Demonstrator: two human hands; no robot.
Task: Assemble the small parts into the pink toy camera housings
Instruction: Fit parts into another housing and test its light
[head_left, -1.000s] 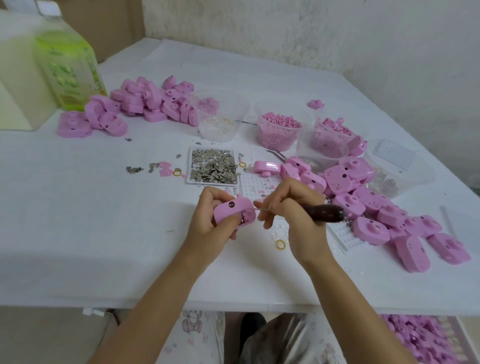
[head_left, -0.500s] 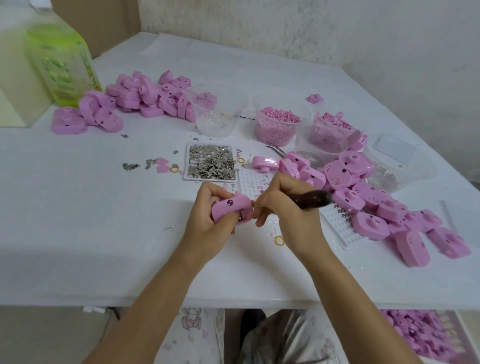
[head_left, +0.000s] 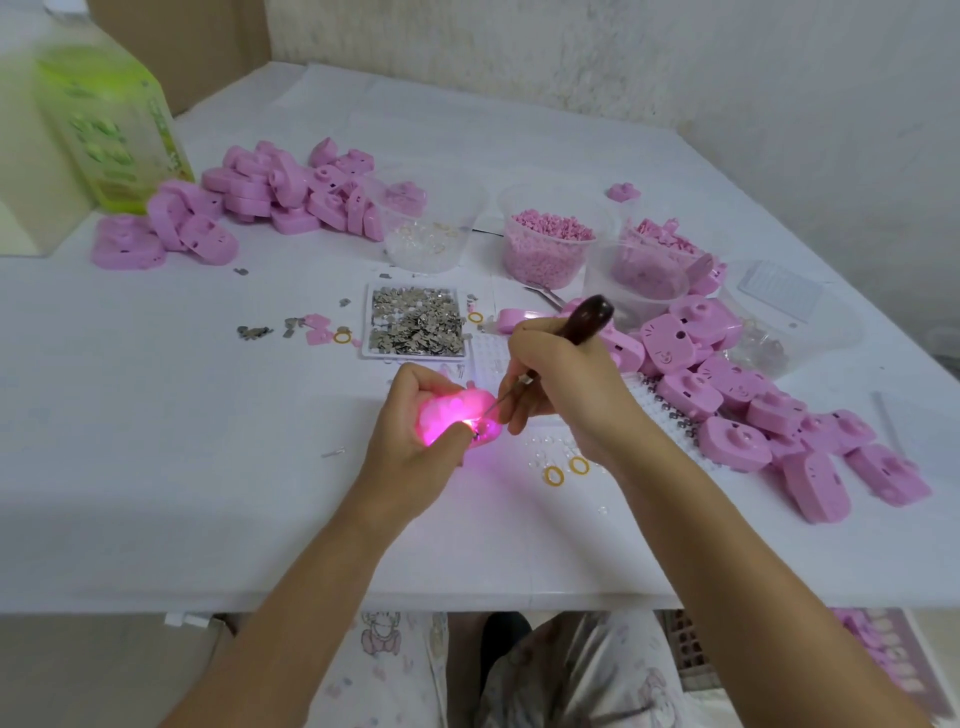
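Brightly lit pink housing (head_left: 460, 408) sits clenched in left hand (head_left: 415, 460); right hand (head_left: 569, 387) grasps tool (head_left: 588, 318).

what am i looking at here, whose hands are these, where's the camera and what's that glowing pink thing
There is no machine here. A person works with bare hands, and the one current picture comes from a camera worn on their head, looking down at a white table.

The left hand grips a pink toy camera housing, which glows pink. The right hand grips a tool with a dark handle; its thin metal tip is at the housing.

On the table lie a tray of small metal pieces, clear tubs of pink bits, yellow rings, a green bottle, a left pile of housings and a right pile of housings.
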